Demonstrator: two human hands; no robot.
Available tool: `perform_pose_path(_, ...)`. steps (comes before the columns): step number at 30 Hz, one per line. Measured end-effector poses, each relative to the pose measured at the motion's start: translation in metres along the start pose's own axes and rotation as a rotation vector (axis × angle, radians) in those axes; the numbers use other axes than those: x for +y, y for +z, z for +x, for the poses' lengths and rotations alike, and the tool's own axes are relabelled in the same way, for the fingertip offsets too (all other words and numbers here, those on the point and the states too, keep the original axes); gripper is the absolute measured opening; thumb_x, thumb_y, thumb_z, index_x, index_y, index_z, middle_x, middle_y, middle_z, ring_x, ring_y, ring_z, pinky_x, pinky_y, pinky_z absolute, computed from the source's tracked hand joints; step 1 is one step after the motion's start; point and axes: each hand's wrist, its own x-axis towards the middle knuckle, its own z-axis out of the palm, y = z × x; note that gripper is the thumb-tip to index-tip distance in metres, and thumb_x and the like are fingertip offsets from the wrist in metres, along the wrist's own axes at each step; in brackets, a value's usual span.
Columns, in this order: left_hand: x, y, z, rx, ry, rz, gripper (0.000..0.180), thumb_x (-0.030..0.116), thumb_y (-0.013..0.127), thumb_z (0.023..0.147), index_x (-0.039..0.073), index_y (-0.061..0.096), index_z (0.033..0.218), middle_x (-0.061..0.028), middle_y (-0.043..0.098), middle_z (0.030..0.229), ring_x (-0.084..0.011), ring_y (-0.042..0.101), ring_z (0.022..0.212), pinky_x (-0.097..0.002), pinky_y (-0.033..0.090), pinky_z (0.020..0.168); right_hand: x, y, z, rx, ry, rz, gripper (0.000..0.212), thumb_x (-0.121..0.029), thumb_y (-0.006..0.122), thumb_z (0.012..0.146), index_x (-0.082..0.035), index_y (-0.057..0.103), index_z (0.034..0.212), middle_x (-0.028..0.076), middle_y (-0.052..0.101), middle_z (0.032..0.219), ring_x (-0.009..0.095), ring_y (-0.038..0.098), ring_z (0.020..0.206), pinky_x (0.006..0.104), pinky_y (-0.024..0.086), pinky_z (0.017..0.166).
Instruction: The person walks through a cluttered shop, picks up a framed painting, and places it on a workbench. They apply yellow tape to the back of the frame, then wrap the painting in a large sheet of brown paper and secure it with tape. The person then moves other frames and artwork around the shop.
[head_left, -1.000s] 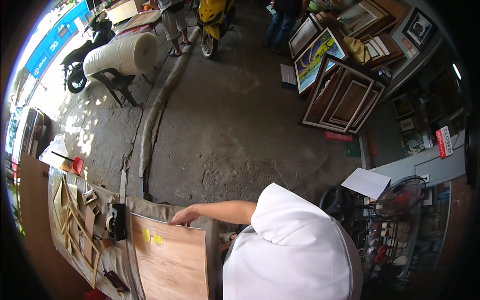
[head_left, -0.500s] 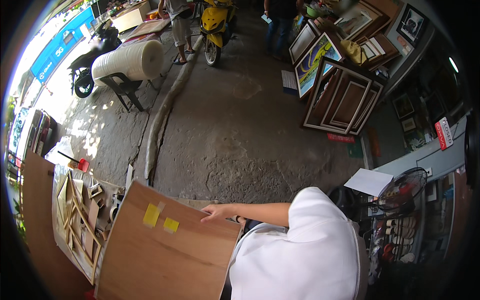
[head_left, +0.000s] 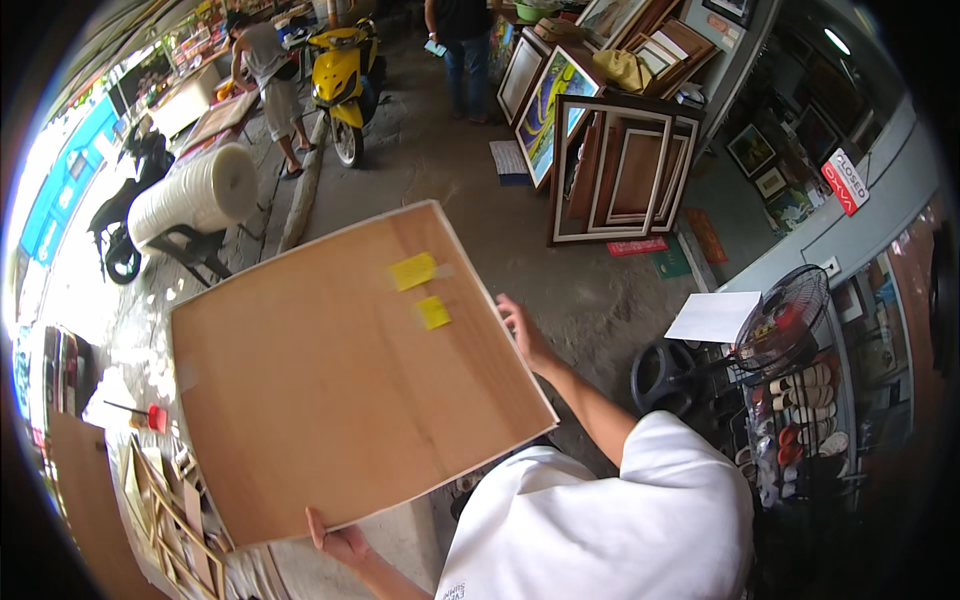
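Raised and swung round since the earlier frame, the wooden panel (head_left: 330, 390) spanned both hands: the right hand's (head_left: 527, 337) fingers seemed clamped on its right edge, the left hand's (head_left: 342, 543) on its near edge, their undersides hidden. Yellow patches (head_left: 412, 271) sat just left of the right fingers. Lifting off the desk (head_left: 403, 535) looked done; setting down had not been. Wood strips (head_left: 163, 497) lay left of the left fingers; picture frames (head_left: 640, 175) leaned well beyond the right ones.

I see printed capital letters on the red and white sign (head_left: 846, 182), and small dark letters on my white shirt (head_left: 610, 515). On the blue banner (head_left: 62, 190), white marks are too blurred.
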Motion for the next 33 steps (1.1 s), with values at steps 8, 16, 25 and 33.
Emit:
perform_pose_path(8, -0.156, 0.102, 0.138, -0.030, -0.488, 0.066, 0.009, 0.012, 0.062, 0.091, 0.005, 0.067, 0.094, -0.0082, 0.071, 0.093, -0.0224, 0.069, 0.086, -0.0383, 0.057, 0.079, 0.082, -0.149, 0.056, 0.301, -0.148, -0.419, 0.042, -0.030, 0.055, 0.093, -0.015, 0.060, 0.131, 0.014, 0.045, 0.143, 0.032, 0.047, 0.126, 0.0454, 0.036, 0.107)
perform_pose_path(16, -0.319, 0.209, 0.266, 0.007, -0.821, 0.350, 0.021, 0.005, 0.051, 0.090, -0.004, 0.054, 0.109, -0.0173, 0.067, 0.096, -0.0320, 0.070, 0.082, -0.0420, 0.062, 0.071, 0.138, -0.274, 0.107, -0.021, -0.249, -0.583, 0.048, 0.004, 0.063, 0.066, -0.022, 0.076, 0.105, -0.004, 0.073, 0.107, 0.023, 0.058, 0.118, 0.0438, 0.035, 0.102)
perform_pose_path(25, -0.465, 0.228, 0.369, -0.061, -1.213, 0.427, 0.037, 0.007, 0.053, 0.087, -0.007, 0.049, 0.121, -0.0243, 0.061, 0.117, -0.0381, 0.064, 0.105, -0.0495, 0.057, 0.090, 0.078, -0.336, 0.134, -0.204, -0.081, -0.505, 0.035, -0.003, 0.073, 0.064, -0.015, 0.076, 0.097, 0.000, 0.073, 0.091, 0.019, 0.061, 0.109, 0.0379, 0.041, 0.095)
perform_pose_path(33, -0.667, 0.372, 0.369, -0.323, -1.547, 0.225, 0.086, 0.066, 0.047, 0.091, 0.000, 0.035, 0.145, -0.0214, 0.046, 0.142, -0.0357, 0.043, 0.133, -0.0507, 0.033, 0.112, 0.085, -0.374, 0.153, -0.053, 0.210, -0.601, 0.020, -0.018, 0.079, 0.071, -0.008, 0.075, 0.088, 0.006, 0.072, 0.090, 0.019, 0.061, 0.104, 0.0418, 0.038, 0.095)
